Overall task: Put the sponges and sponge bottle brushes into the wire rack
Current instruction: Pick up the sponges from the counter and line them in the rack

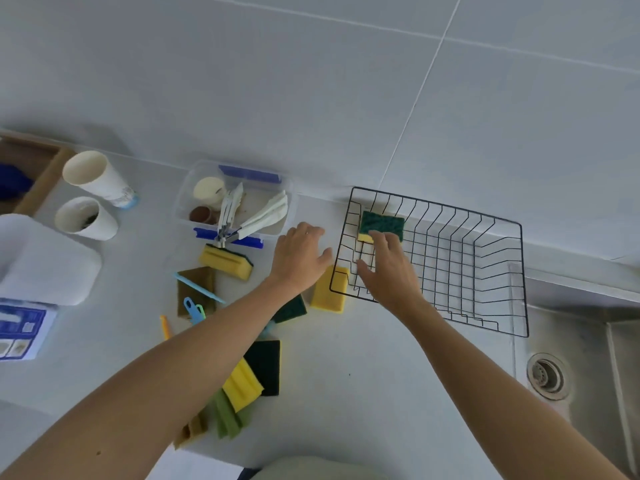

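Hands reach over a pale grey surface [363, 358]. Right hand [388, 271], inside the black wire rack [485, 271] right of centre, pinches a yellow sponge with green scouring pad [381, 223] between its fingers. Left hand [299, 256] hovers spread and empty above another yellow sponge [329, 289] touching the rack's left edge.

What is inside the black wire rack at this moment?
Inside the wire rack is one green-and-yellow sponge at its far left corner, under the right hand. The hand covers part of the rack floor; the rest shows nothing else.
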